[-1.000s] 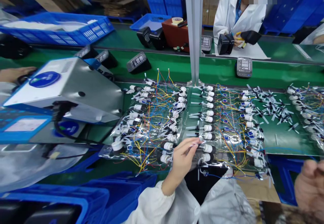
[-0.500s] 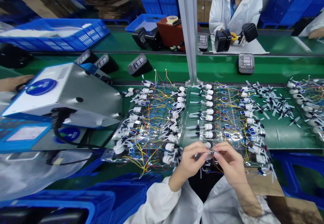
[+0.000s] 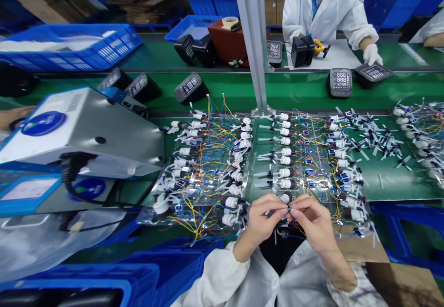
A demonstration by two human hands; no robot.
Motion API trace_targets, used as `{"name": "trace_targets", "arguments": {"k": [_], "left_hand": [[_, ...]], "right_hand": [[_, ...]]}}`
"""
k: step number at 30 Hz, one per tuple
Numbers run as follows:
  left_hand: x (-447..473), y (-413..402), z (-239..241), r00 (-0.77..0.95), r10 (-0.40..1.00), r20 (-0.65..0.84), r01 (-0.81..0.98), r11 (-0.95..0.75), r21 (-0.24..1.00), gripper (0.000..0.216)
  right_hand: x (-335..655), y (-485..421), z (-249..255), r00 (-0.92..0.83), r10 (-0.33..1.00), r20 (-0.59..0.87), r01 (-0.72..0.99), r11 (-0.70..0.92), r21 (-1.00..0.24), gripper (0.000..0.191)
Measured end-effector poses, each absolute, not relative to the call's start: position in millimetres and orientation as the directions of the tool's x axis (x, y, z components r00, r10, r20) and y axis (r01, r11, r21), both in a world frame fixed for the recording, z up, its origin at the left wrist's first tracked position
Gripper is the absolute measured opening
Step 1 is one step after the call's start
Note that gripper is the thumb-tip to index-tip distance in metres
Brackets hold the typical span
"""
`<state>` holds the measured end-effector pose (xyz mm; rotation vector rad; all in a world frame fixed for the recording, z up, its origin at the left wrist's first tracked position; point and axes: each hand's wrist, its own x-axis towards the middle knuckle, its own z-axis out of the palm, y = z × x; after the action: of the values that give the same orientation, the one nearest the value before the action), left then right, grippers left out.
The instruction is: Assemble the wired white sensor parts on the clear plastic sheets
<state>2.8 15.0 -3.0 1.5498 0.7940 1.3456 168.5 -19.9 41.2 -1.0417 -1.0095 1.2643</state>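
**Moved since the earlier frame: a co-worker's gloved hand (image 3: 373, 55), now out at a tilted display unit (image 3: 375, 72)**

Catalogued left to right, from my remote seat:

Item: grey-and-white machine (image 3: 118, 131), blue oval label, power lead plugged in at its near face; parked at the end of the bench, I judge, to leave the middle for hand work.

Item: first batch of wired parts (image 3: 187, 151), two columns on clear film, coloured leads tangled between; the film probably keeps the batch together.

Item: my left hand (image 3: 265, 214), thumb and finger pinching a small piece, too hidden for me to identify.

Item: second batch of white-capped parts (image 3: 285, 160), neatly columned, pale tails turned outward, seemingly so each can be picked up singly.

Item: the small piece (image 3: 289, 209) itself, between both sets of fingertips near the close end of that column; two pinches presumably steady it.

Item: my right hand (image 3: 312, 217), pinching the same spot from its side.

Item: loose black-and-white strips (image 3: 378, 140), heaped on the green bench, perhaps for the right hand's easy reach.
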Motion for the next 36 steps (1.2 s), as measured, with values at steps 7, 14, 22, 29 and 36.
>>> {"name": "trace_targets", "arguments": {"k": [7, 14, 22, 29, 36], "left_hand": [[2, 16, 6, 0.210, 0.886, 0.413, -0.017, -0.419, 0.908, 0.011], [-4, 20, 21, 0.314, 0.894, 0.319, -0.004, -0.335, 0.942, 0.007], [-1, 20, 21, 0.290, 0.878, 0.381, -0.023, -0.391, 0.920, 0.006], [-3, 20, 14, 0.337, 0.858, 0.388, -0.079, -0.385, 0.920, 0.005], [-4, 24, 15, 0.371, 0.838, 0.399, -0.088, -0.396, 0.914, 0.003]], "right_hand": [[172, -23, 42, 0.078, 0.992, 0.102, -0.032, 0.105, -0.994, 0.009], [178, -30, 44, 0.051, 0.988, 0.149, 0.044, 0.147, -0.988, 0.013], [183, -33, 46, 0.030, 0.981, 0.193, 0.122, 0.189, -0.974, 0.017], [185, -31, 42, -0.012, 0.982, 0.186, 0.051, 0.187, -0.981, 0.014], [186, -26, 43, -0.033, 0.995, 0.099, -0.061, 0.097, -0.993, 0.011]]}}
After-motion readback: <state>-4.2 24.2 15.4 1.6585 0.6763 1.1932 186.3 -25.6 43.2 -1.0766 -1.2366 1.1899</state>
